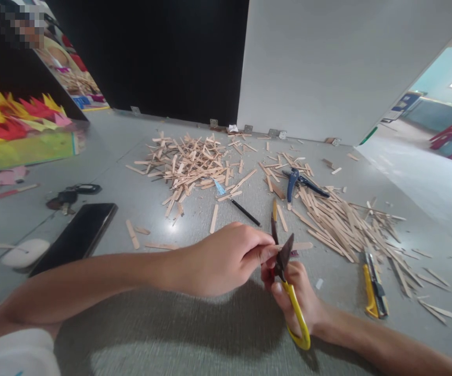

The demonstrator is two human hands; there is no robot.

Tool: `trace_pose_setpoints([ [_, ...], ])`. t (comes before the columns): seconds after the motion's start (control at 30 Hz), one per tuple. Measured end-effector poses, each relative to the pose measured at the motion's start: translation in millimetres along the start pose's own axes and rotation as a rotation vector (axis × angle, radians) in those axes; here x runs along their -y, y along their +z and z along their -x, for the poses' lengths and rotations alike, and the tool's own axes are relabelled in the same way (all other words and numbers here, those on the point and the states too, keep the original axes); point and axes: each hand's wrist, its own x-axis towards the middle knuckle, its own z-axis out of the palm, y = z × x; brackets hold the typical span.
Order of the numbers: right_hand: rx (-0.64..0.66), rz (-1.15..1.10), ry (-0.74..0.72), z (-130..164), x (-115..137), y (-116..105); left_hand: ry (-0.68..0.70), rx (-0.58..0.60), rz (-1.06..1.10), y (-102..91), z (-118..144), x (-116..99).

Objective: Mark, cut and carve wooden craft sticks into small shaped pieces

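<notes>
My left hand (229, 258) pinches a wooden craft stick (302, 246) between thumb and fingers. The stick lies across the snips (285, 253), between their parted dark blades, and its rounded end sticks out on the right. Wrapped round the yellow handles of these snips is my right hand (302, 297), just below and right of the left. Part of the stick and the right fingertips are hidden behind the left hand and the blades. Beyond the hands lie a black pen (245, 212) and blue-handled cutters (296, 180).
Piles of craft sticks (194, 162) and cut pieces (335, 222) cover the surface. A yellow utility knife (373, 292) lies at right. At left are a phone (79, 232), keys (65, 198), a white mouse (26, 253) and a box of coloured paper (26, 149). Black and grey panels (308, 62) stand behind.
</notes>
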Motion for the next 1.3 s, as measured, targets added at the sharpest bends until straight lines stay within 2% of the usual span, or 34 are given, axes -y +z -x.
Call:
trace_pose_setpoints([
  [0.23,-0.010,-0.004,-0.024,-1,-2,1,-0.014,0.024,0.002,0.0,1,0],
  [0.5,-0.003,0.012,-0.054,-1,-2,0,-0.011,-0.002,-0.018,2.4,3,2],
  [0.87,0.014,0.031,-0.010,0,-4,-1,0.011,-0.030,-0.056,6.2,3,6],
  [1.03,0.046,-0.014,0.133,0,10,-6,-0.026,-0.086,-0.058,2.4,1,6],
  [1.3,0.145,-0.143,0.262,-9,46,-25,-0.018,-0.008,0.097,-4.7,1,-3],
])
